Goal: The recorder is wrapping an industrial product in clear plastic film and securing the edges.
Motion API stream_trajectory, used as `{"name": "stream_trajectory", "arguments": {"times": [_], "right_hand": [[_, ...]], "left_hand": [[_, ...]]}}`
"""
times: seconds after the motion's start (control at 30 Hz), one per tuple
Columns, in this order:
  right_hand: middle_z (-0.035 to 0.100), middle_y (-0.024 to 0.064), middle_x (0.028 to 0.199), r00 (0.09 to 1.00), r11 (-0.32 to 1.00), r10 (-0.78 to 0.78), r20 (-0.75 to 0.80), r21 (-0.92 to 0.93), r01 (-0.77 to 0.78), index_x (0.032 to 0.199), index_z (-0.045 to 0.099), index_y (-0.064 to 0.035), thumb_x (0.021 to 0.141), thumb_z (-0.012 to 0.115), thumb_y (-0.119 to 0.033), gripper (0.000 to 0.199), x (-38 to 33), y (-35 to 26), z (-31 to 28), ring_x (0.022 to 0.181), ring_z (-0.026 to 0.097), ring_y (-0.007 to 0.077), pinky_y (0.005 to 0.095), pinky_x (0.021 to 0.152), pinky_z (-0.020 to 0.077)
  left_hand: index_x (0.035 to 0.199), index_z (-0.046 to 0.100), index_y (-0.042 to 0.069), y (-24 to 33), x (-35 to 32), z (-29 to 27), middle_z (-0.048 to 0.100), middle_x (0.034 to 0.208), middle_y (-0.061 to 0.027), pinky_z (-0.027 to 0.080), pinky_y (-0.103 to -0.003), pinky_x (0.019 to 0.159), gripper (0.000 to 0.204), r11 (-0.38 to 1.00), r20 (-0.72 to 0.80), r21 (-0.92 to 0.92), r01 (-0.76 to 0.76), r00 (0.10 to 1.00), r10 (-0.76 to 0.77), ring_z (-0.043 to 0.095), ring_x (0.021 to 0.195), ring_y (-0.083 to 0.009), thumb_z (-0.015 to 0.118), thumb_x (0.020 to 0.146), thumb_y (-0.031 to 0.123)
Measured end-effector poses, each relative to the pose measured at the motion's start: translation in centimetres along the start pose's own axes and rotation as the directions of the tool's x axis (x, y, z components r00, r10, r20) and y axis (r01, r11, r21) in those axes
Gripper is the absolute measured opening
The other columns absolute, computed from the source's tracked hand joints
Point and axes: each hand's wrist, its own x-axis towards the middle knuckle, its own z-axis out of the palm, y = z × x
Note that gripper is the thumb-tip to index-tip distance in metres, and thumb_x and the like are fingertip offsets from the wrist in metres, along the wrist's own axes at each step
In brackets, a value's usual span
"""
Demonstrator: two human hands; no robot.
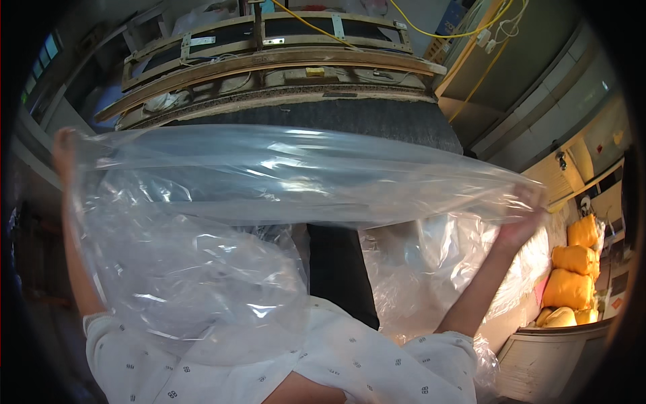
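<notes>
A wide sheet of clear plastic film (289, 175) is stretched between my two raised, outspread arms. My left hand (65, 151) grips its left end, and my right hand (525, 219) is closed on the right end, partly seen through the film. From the left end, more film hangs in loose, crumpled folds over my lap and chest. Another heap of crumpled clear film (431, 259) lies on the right, below my right forearm. The stretched part hangs in front of a dark work surface (336, 114) and hides its near side.
Beyond the dark surface runs a long wooden beam (269, 62) with a slatted wooden frame behind it. Yellow cables (457, 32) hang at the upper right. Orange bundles (568, 289) are stacked at the far right, above a pale box (545, 367).
</notes>
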Motion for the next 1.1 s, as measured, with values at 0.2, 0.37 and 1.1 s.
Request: {"name": "stream_trajectory", "arguments": {"times": [0.2,0.37,1.1], "right_hand": [[0.019,0.0156,0.144,0.854,0.709,-0.455,0.252,-0.477,0.519,0.138,0.021,-0.0042,0.094,0.030,-0.036,0.055,8.3,1.6,5.1,0.131,0.022,0.0323,0.0434,0.108,0.0188],[0.025,0.0176,0.143,0.758,0.212,-0.175,0.629,-0.728,0.652,0.136,0.031,-0.0020,0.094,0.035,-0.027,0.049,11.9,13.6,5.9,0.132,0.024,0.0277,0.0350,0.106,0.0191],[0.061,0.0118,0.083,0.659,0.119,0.428,0.618,-0.762,0.637,0.108,0.057,-0.0053,0.079,0.064,-0.033,0.040,5.2,20.2,7.1,0.073,0.060,0.0242,0.0323,0.067,0.0467]], "left_hand": [[0.090,0.050,0.005,11.3,-13.4,14.6,0.053,0.077,-0.0131,0.043,-0.032,0.065,0.012,0.968,0.236,0.024,0.249,0.940,-0.248,0.054,0.069,-0.0251,0.048,0.088,0.017],[0.090,0.048,0.003,17.3,-17.1,10.7,0.052,0.079,-0.0167,0.041,-0.035,0.063,0.011,0.997,0.481,0.076,-0.030,0.877,-0.010,0.053,0.071,-0.0328,0.045,0.089,0.014],[0.102,0.059,0.002,-27.9,-13.0,3.7,0.060,0.101,-0.0168,0.044,-0.036,0.079,0.038,0.889,0.147,0.312,0.334,0.908,-0.393,0.058,0.091,-0.0284,0.049,0.088,0.036]]}}
